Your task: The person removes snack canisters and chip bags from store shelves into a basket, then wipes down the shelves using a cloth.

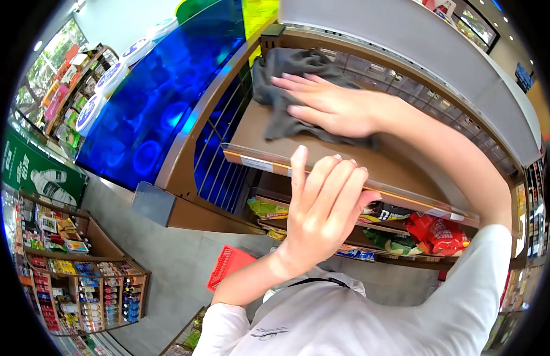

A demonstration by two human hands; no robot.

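A dark grey cloth [278, 77] lies crumpled on the brown shelf board [399, 155], towards its left end. On top of it my right hand [334, 107] presses flat, fingers stretched out and spread. My left hand [322, 207] is at the shelf's front edge, its fingers apart and extended up against the clear price rail [257, 162]. Its thumb points right, just below that rail. Nothing shows in the left hand. The cloth's underside is hidden beneath my right palm.
Bagged snacks, including red packets [438, 234], fill lower shelves. A blue translucent panel [162, 101] and wire side grid [218, 166] stand left of the shelf. A grey panel [405, 35] overhangs behind. A red basket [229, 266] is low on the left.
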